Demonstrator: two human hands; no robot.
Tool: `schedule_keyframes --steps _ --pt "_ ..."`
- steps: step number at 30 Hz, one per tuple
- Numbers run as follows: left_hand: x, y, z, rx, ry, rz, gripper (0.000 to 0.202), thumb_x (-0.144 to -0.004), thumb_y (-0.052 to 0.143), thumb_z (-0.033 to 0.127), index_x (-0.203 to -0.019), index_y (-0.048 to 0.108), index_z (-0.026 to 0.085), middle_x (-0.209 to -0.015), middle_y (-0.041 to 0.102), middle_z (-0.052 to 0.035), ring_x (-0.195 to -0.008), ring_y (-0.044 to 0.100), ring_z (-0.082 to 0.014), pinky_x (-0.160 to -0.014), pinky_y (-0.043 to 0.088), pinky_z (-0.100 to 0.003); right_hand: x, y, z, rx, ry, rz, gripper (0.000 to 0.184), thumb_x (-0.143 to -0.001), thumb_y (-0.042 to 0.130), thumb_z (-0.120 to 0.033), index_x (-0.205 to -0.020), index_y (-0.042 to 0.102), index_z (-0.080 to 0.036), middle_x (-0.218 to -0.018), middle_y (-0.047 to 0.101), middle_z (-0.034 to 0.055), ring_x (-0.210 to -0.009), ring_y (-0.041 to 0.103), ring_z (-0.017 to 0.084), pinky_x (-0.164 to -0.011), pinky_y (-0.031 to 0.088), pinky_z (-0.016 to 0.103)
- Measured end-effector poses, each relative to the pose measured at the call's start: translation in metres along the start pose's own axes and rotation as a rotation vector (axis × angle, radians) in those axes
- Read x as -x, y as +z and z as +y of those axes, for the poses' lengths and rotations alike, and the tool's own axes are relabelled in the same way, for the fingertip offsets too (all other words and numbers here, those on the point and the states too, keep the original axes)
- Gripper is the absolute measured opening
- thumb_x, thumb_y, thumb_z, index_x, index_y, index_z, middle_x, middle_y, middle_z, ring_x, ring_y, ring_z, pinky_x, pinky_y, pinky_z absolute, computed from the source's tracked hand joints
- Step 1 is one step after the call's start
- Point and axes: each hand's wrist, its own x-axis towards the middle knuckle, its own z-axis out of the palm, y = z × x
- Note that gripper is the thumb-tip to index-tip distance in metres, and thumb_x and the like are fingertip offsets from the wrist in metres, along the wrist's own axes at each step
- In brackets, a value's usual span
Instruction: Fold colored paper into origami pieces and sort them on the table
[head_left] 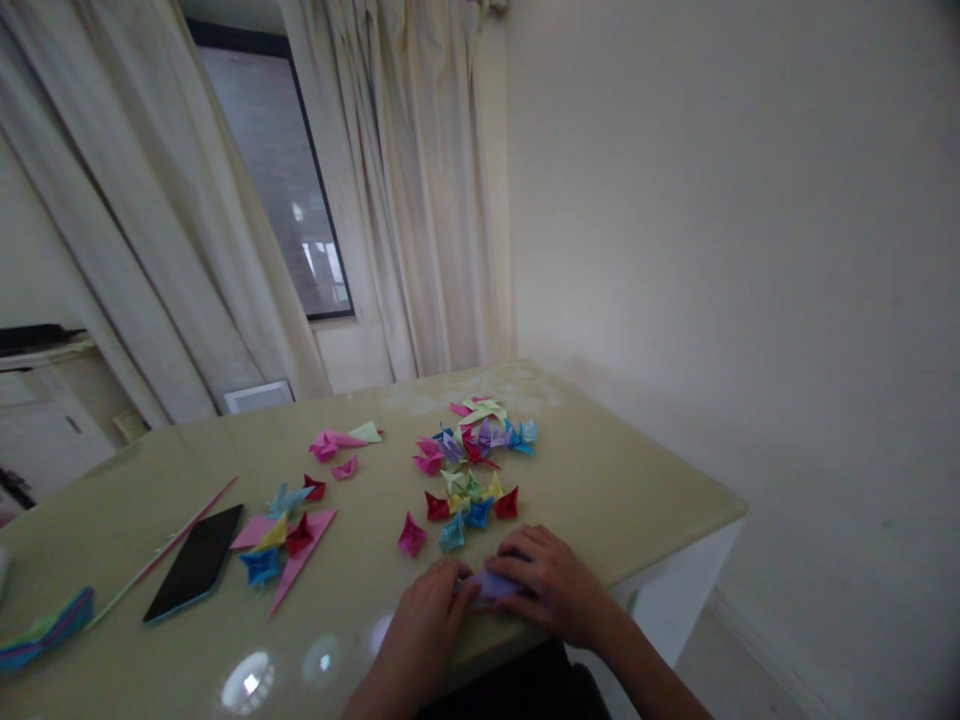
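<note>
One lavender paper (489,586) is pinched by left grip (433,608) and right grip (553,578), apparently mid-fold, crisp creasing likely needed next.

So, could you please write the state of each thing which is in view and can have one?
Left hand: closed on the purple paper
Right hand: closed on the same paper
Purple paper: held in both hands, partly hidden
Phone: lying flat, screen dark
Small paper pieces: folded, mostly lying in groups
Pink and green strip: lying on the table
Curtains: parted
Window: visible between the curtains; open or shut unclear
</note>
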Motion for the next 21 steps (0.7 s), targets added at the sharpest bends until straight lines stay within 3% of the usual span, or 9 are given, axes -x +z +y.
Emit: schedule_keyframes --steps 3,6,8,12,15,18,21 --pt "0.0 0.01 -0.005 0.063 0.049 0.081 0.025 -0.102 0.043 0.034 -0.1 0.065 0.022 -0.1 0.075 -0.008 -0.095 0.072 -0.0232 -0.088 0.054 -0.035 0.005 0.002 0.002 -0.083 0.051 0.18 0.055 -0.099 0.06 -0.064 -0.136 0.067 -0.023 -0.125 0.069 0.0125 -0.116 0.061 0.03 -0.103 0.049 0.045" --pt "0.006 0.012 -0.008 0.158 0.051 0.128 0.021 -0.102 0.046 0.038 -0.099 0.061 0.023 -0.097 0.074 -0.0062 -0.09 0.072 -0.0218 -0.083 0.056 -0.032 0.005 0.006 -0.002 -0.262 0.183 0.481 0.048 -0.107 0.047 -0.055 -0.142 0.06 -0.025 -0.137 0.063 0.0139 -0.128 0.058 0.03 -0.11 0.048 0.045" --pt "0.011 0.009 -0.008 0.201 0.046 0.112 0.022 -0.103 0.047 0.041 -0.102 0.061 0.024 -0.097 0.075 -0.0051 -0.089 0.072 -0.0211 -0.082 0.057 -0.031 0.0 0.01 -0.009 -0.423 0.26 0.587 0.046 -0.11 0.037 -0.05 -0.146 0.053 -0.026 -0.14 0.061 0.0141 -0.129 0.059 0.028 -0.109 0.05 0.043" --pt "0.016 0.001 -0.007 0.202 0.145 0.069 0.026 -0.104 0.048 0.037 -0.123 0.063 0.026 -0.115 0.077 -0.0061 -0.104 0.073 -0.0209 -0.094 0.057 -0.031 -0.014 0.018 -0.028 -0.619 0.249 0.5 0.056 -0.11 0.029 -0.057 -0.154 0.04 -0.023 -0.139 0.061 0.0165 -0.114 0.068 0.027 -0.095 0.059 0.038" --pt "0.013 -0.003 -0.013 0.142 0.219 0.046 0.031 -0.103 0.05 0.031 -0.13 0.064 0.027 -0.125 0.076 -0.0067 -0.113 0.073 -0.0211 -0.1 0.057 -0.032 -0.021 0.021 -0.031 -0.665 0.272 0.502 0.059 -0.107 0.037 -0.062 -0.152 0.042 -0.023 -0.13 0.065 0.0139 -0.103 0.069 0.025 -0.091 0.058 0.035" --pt "0.007 0.001 -0.021 0.065 0.259 0.06 0.036 -0.104 0.048 0.028 -0.137 0.061 0.028 -0.131 0.074 -0.0072 -0.116 0.073 -0.0204 -0.101 0.058 -0.031 -0.024 0.023 -0.027 -0.684 0.319 0.522 0.055 -0.107 0.043 -0.06 -0.148 0.048 -0.023 -0.119 0.069 0.01 -0.095 0.069 0.023 -0.091 0.056 0.034" --pt "0.003 0.012 -0.026 -0.073 0.288 0.067 0.043 -0.1 0.051 0.018 -0.141 0.058 0.028 -0.137 0.071 -0.0085 -0.108 0.076 -0.0208 -0.092 0.062 -0.03 -0.024 0.021 -0.025 -0.637 0.266 0.41 0.061 -0.104 0.052 -0.06 -0.153 0.046 -0.024 -0.123 0.068 0.0099 -0.098 0.069 0.024 -0.096 0.054 0.037"
